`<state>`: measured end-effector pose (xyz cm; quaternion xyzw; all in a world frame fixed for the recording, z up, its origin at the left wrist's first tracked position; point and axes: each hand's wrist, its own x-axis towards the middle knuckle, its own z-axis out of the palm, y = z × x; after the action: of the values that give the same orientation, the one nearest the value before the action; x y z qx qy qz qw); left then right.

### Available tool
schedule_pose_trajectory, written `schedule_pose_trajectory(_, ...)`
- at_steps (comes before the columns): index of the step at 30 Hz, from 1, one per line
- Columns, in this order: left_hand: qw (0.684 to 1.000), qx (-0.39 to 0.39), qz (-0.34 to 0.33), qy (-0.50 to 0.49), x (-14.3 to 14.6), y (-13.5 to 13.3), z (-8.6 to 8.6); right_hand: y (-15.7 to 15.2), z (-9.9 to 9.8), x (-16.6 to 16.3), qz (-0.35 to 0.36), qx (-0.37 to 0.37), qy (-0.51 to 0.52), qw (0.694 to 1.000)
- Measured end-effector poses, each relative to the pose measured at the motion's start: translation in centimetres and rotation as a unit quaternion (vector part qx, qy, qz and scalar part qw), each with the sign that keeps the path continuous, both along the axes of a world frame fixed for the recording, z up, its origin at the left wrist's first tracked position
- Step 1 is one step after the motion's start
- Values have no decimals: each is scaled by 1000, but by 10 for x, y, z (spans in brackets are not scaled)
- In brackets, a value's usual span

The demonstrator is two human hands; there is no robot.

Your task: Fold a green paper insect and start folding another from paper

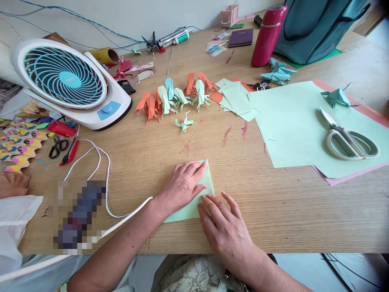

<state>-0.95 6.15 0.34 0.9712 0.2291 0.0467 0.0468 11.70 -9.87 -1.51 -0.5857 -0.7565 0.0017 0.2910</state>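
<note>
A folded light green paper [194, 205] lies on the wooden table [273, 211] near its front edge. My left hand [182, 184] rests flat on top of it, fingers stretched toward the paper's far right corner. My right hand [223, 225] lies flat at the paper's right edge, with its fingertips pressing on the fold. Both hands are open and hold nothing. Beyond them stands a row of folded orange, green and blue paper figures [176, 97], and one small green figure [184, 122] sits apart in front.
A white and blue fan [69, 81] stands at the left, its white cable [100, 170] looping across the table. Large green sheets [298, 125] with scissors [349, 138] lie at the right. A red flask [268, 34] and teal bag [316, 24] stand behind. Another person's hand [12, 184] rests at far left.
</note>
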Motion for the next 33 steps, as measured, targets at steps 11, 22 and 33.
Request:
schedule_pose_trajectory(11,1000,-5,7,10,2,1,1,0,-2,0,1,6,1,1000)
schedule_pose_trajectory(22,999,-5,26,21,7,-2,5,-1,-3,0,-1,7,2,1000)
schedule_pose_trajectory(33,996,3,79,46,23,-10,12,-1,2,2,14,11,-24,1000)
